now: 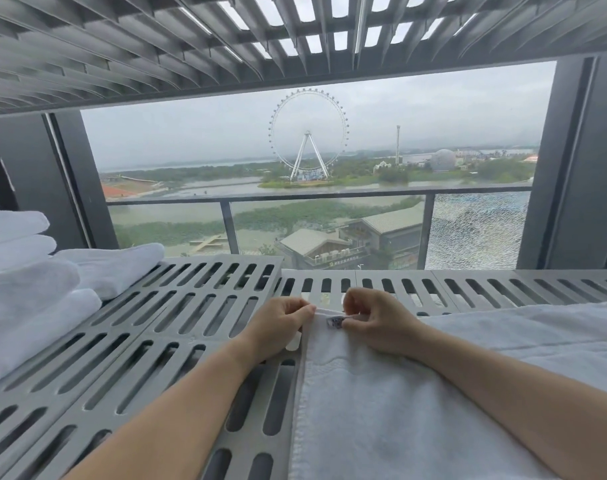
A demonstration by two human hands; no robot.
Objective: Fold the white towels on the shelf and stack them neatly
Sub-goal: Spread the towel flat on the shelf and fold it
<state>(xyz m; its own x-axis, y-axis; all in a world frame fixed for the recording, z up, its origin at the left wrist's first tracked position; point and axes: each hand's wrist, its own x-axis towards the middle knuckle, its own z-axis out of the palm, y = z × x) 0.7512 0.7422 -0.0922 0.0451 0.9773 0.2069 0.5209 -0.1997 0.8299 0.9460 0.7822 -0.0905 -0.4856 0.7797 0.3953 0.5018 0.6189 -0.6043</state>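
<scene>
A white towel (381, 403) lies spread on the grey slotted shelf (177, 327), reaching from the middle to the right edge of the view. My left hand (277, 323) pinches its far left corner. My right hand (374, 320) pinches the same far edge a little to the right, by a small dark label (335, 321). Both forearms lie over the shelf and towel. A stack of folded white towels (21, 282) sits at the left.
Another folded white towel (118, 266) lies behind the stack at the left. A second slotted shelf (122, 46) hangs overhead. Beyond the shelf is a large window (315, 161) with a glass railing outside. Dark pillars stand at both sides.
</scene>
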